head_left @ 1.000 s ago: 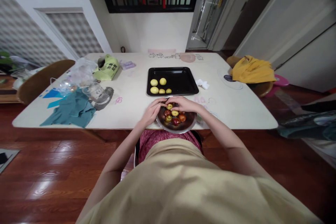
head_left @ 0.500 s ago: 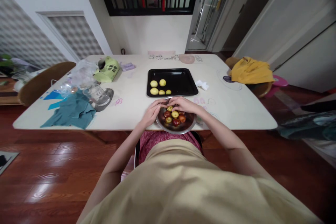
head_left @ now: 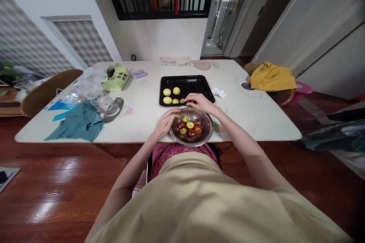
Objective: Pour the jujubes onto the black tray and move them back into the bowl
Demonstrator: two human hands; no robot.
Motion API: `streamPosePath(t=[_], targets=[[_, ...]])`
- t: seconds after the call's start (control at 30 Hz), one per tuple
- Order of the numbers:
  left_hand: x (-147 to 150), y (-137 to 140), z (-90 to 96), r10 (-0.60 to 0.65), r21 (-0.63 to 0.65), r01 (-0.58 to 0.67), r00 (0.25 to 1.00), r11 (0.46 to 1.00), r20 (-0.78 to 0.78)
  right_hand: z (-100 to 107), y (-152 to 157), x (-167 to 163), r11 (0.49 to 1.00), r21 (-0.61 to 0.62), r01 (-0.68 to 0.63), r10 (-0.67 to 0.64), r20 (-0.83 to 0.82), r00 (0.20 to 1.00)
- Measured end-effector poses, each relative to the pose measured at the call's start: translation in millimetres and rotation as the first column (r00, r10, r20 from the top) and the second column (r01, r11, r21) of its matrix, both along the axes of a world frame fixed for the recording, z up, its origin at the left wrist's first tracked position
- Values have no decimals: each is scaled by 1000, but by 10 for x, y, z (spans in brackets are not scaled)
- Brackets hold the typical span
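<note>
A shiny metal bowl (head_left: 205,136) at the table's near edge holds several red-brown and yellow-green jujubes (head_left: 190,125). My left hand (head_left: 165,123) is closed on the bowl's left rim, its fingertips reaching over the inside. Beyond the bowl lies a black baking tray (head_left: 194,83) with several yellow-green jujubes (head_left: 167,100) in its left part. My right hand (head_left: 199,102) is over the tray's near edge, to the right of the front row of jujubes. Its fingers pinch a small reddish jujube, mostly hidden by them.
Right of the tray is a crumpled white tissue (head_left: 219,92). On the table's left are a teal cloth (head_left: 78,121), a clear jar (head_left: 104,103), a green bag (head_left: 116,77) and clear plastic bags (head_left: 90,79). A yellow garment (head_left: 272,77) hangs over the right chair.
My right hand has moved from inside the bowl forward to the tray's near edge. My left hand stays at the bowl's rim, and more of the bowl's inside now shows.
</note>
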State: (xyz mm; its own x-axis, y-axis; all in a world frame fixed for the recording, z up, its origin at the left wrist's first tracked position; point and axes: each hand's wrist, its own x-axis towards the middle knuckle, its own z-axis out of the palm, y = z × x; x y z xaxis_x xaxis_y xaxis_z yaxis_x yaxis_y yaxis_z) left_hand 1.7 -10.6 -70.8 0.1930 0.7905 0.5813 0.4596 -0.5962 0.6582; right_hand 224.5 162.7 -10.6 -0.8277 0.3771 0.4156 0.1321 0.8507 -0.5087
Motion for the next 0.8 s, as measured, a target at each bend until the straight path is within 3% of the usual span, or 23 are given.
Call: streamPosePath(t=[0.2,0.4,0.63,0.8], targets=[[-5,10,-14,-8,-3,8,1000,1000,14,-140,337,-245,983,128,129,-145,128,981],[-2,10,-23,-7,-5,7,1000,1000,22,-215,498,-419,988,144,63,-96,240,966],[-5,12,-29,-10,-3,10,1000,1000,17,-269,596,-372,972,172,162,-211,330,920],[-7,20,-37,-13,0,13,1000,1000,19,-304,643,-248,975,146,169,-206,302,931]])
